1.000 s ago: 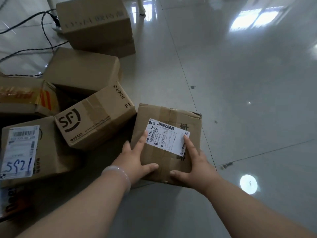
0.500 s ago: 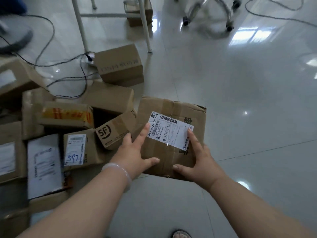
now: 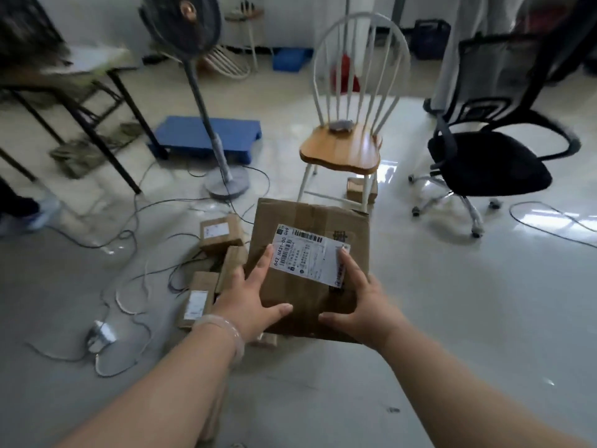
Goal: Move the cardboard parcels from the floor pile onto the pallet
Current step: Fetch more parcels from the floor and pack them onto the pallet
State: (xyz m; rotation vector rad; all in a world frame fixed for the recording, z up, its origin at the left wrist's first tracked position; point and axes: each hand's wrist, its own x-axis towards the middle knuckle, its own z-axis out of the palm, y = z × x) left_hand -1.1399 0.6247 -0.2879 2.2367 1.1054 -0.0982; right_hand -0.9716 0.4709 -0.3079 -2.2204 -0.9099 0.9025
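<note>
Got the parcel [image 3: 300, 221] up off the floor, gripped between my left hand [image 3: 248, 299] and right hand [image 3: 365, 305]: fingers spread over the labelled face, thumbs hooked along the near edge, with the floor pile [image 3: 219, 234] just left of my left fingers. The blue pallet [image 3: 206, 130] is well beyond my fingertips, up-left, behind a fan stand [image 3: 226, 185]. I reckon I should keep both thumbs tight and swing wide of that pole.

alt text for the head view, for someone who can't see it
The left hand and right hand hold a labelled cardboard parcel above smaller parcels on the floor. Beyond stand a fan, blue pallet and wooden chair.
</note>
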